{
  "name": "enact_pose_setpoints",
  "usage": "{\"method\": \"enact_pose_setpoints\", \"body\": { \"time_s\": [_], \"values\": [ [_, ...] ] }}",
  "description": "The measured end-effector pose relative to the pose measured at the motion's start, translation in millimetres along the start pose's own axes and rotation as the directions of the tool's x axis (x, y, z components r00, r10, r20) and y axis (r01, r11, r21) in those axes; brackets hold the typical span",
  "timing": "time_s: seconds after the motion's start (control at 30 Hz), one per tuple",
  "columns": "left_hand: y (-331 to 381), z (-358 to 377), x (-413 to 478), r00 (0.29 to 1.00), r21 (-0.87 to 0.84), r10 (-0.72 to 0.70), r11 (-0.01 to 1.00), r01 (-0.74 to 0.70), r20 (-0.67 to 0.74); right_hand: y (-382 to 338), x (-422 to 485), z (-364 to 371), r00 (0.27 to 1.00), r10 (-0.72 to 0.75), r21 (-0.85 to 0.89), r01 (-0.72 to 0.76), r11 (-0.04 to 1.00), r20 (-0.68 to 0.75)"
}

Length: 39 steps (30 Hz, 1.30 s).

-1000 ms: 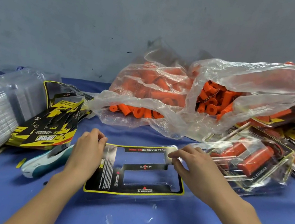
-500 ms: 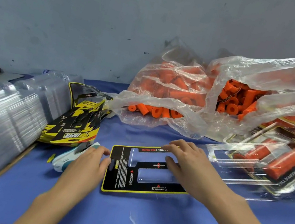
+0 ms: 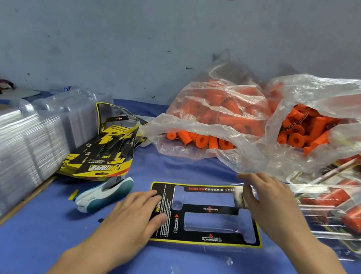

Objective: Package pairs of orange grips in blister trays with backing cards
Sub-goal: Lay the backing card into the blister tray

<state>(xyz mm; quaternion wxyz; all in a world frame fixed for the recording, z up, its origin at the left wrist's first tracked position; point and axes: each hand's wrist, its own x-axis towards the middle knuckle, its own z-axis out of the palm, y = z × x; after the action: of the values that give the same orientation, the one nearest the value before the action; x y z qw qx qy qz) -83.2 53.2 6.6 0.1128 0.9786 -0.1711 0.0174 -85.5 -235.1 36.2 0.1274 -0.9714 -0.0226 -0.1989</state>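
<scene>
A clear blister tray with a black and yellow backing card (image 3: 206, 216) lies flat on the blue table, its two long pockets holding no grips. My left hand (image 3: 137, 213) rests flat on the card's left end, fingers spread. My right hand (image 3: 269, 201) hovers over the tray's far right corner, fingers loosely apart and holding nothing. Behind the tray, a big clear plastic bag (image 3: 261, 127) holds a heap of loose orange grips (image 3: 296, 130). More grips (image 3: 198, 140) show at the bag's lower opening.
A long stack of clear blister trays (image 3: 3, 153) lies at the left on cardboard. A pile of yellow and black backing cards (image 3: 104, 154) leans beside it. A white and teal stapler (image 3: 104, 194) lies left of the tray. Packed blister packs (image 3: 343, 209) are piled at the right.
My right hand has lifted off the card's middle and moved to its far right corner. My left hand slid onto the card's left end. The view swung left.
</scene>
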Motion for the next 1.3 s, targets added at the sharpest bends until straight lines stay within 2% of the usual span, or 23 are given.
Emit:
{"method": "enact_pose_setpoints", "body": {
  "time_s": [0.13,0.43,0.6,0.8,1.0,1.17,1.3],
  "values": [
    [3.5,2.0,0.8,0.999,0.000,0.015,1.000,-0.015,0.036,10.0,-3.2,2.2,0.999,0.040,-0.023,-0.039,0.999,0.026],
    [7.0,12.0,5.3,0.998,0.002,0.022,1.000,-0.022,0.056,16.7,-7.1,3.5,0.998,0.031,-0.025,-0.029,0.999,0.060],
    [0.7,6.4,6.5,0.996,-0.085,-0.015,0.996,0.022,0.083,18.2,-7.7,1.0,0.996,0.030,-0.027,-0.028,0.999,0.080],
    [-19.4,-9.0,9.6,1.000,-0.131,-0.002,0.991,0.002,0.000,17.2,-6.7,-2.8,0.999,0.031,0.001,-0.031,1.000,0.038],
    [-28.6,-17.0,8.9,1.000,-0.132,0.012,0.991,-0.012,-0.006,14.5,-7.0,-5.0,1.000,0.026,0.035,-0.026,0.999,0.001],
    [-15.4,-16.6,7.4,0.997,-0.128,0.061,0.990,-0.068,-0.054,14.9,-5.0,-6.0,0.999,0.035,0.057,-0.035,0.998,0.000],
    [8.9,-14.0,6.2,0.976,-0.151,0.189,0.967,-0.204,-0.108,20.2,-3.6,-7.6,0.998,0.056,0.081,-0.054,0.995,-0.020]
  ]
}}
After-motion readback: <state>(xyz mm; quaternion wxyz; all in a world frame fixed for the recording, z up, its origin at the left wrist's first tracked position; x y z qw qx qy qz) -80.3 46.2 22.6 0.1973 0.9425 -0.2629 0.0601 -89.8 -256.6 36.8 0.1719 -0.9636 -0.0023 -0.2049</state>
